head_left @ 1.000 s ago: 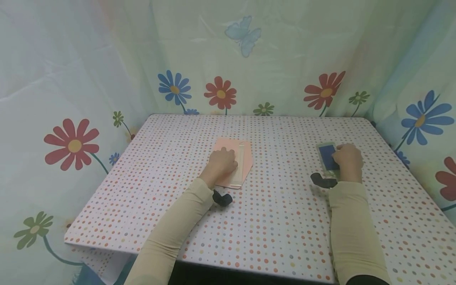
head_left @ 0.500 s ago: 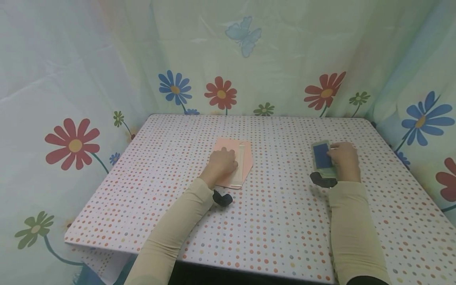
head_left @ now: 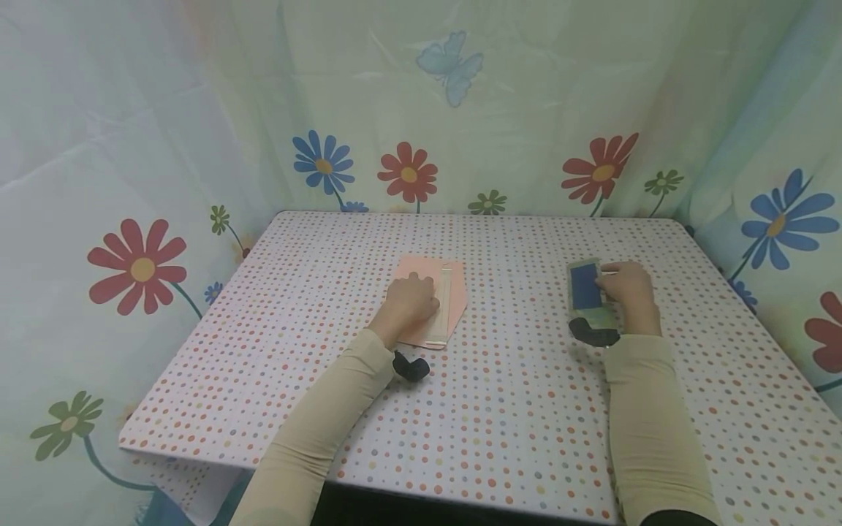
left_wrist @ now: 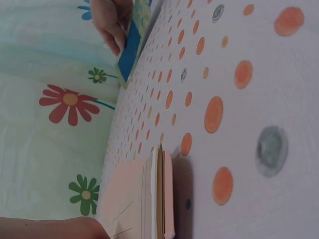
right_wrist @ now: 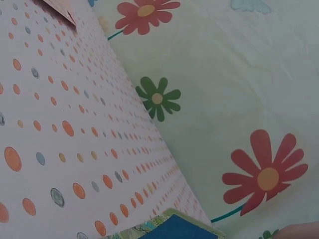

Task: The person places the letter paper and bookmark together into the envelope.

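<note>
Card (head_left: 585, 287), blue in the middle with a greenish border, is over on the right side of the dotted tablecloth (head_left: 513, 402), pinched along its right edge by the right hand (head_left: 629, 286). Left hand (head_left: 411, 301) rests on a pink paper thing (head_left: 457, 296) near the middle, with a cream strip (head_left: 443, 307) right by the hand. Can't tell if those fingers are curled round anything. Flowery curtain (head_left: 526, 95) behind, pale blue butterfly (head_left: 452, 66) on it.

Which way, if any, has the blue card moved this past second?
Yes: in the head view, the blue card has shifted left, farther from the right edge of the table.
</note>
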`<move>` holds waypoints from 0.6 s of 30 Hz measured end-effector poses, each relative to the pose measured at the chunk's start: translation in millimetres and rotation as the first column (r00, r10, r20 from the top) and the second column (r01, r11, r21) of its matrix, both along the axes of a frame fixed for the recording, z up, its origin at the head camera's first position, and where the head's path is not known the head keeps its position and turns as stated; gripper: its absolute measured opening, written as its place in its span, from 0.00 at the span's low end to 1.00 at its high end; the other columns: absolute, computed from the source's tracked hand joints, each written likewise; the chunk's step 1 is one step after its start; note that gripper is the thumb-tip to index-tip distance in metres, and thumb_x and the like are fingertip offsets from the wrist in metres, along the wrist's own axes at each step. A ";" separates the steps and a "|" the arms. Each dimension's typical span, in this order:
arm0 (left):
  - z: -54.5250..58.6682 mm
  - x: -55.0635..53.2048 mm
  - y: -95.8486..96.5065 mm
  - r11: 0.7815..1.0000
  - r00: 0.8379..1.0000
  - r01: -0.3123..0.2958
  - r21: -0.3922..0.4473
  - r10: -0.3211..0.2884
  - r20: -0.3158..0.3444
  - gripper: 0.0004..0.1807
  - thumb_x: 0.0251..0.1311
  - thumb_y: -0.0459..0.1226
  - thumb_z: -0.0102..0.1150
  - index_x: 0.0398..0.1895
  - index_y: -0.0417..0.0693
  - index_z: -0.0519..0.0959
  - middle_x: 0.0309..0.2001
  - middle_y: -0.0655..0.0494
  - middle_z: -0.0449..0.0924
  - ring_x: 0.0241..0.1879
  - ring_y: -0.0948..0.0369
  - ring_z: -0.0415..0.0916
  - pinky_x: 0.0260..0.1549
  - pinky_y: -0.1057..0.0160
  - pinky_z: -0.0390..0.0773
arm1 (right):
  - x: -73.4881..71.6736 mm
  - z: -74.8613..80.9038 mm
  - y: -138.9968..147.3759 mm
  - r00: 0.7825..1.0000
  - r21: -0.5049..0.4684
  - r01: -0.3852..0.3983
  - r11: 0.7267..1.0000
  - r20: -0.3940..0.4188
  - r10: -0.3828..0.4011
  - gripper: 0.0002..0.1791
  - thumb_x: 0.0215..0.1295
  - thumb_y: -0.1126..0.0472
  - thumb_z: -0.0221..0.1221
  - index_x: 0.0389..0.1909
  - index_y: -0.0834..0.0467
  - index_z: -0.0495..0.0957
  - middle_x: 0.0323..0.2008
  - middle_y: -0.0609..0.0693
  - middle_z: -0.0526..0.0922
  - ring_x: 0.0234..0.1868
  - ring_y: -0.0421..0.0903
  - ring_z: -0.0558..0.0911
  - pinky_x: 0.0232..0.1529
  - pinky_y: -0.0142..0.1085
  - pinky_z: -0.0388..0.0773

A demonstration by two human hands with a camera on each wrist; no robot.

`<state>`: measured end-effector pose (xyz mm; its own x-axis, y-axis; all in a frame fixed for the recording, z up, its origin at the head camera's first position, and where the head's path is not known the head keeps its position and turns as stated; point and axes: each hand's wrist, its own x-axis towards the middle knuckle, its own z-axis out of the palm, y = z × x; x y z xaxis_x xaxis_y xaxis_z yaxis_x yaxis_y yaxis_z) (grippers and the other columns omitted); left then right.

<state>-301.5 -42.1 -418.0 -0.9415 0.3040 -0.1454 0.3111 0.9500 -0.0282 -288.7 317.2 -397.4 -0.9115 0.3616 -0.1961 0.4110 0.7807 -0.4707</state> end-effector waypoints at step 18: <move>1.8 0.9 -0.9 1.000 1.000 0.009 0.013 -0.009 0.007 0.19 0.64 0.48 0.44 0.51 0.47 0.74 0.45 0.49 0.73 0.39 0.56 0.69 0.40 0.55 0.76 | -4.0 -3.9 -13.1 1.000 -0.081 0.003 0.997 -0.005 -0.003 0.28 0.69 0.61 0.48 0.68 0.66 0.58 0.65 0.72 0.61 0.65 0.67 0.63 0.65 0.56 0.58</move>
